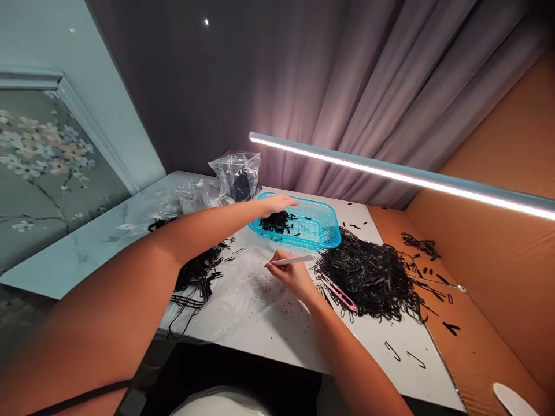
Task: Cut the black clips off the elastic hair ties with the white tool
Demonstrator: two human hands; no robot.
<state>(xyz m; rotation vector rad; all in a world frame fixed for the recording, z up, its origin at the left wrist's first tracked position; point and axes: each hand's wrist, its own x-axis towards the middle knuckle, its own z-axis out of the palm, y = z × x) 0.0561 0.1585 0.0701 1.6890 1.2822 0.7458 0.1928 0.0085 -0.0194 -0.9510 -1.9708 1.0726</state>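
My left hand (277,203) reaches over the near-left corner of a blue plastic basket (323,228), fingers curled down above a small heap of black pieces (276,221) inside it. Whether those fingers hold anything is hidden. My right hand (291,274) rests on the white table (281,329) in front of the basket, closed on a thin white flat stick (295,260) that points right. A large pile of black loops (368,277) lies just right of that hand, with a pink tool (343,296) at its near edge.
Another bunch of black loops (197,277) lies left on clear plastic sheeting (234,289). Crumpled clear bags (236,173) sit behind. A lit lamp bar (390,173) crosses overhead. Brown cardboard (489,271) walls the right side. Curtains hang behind.
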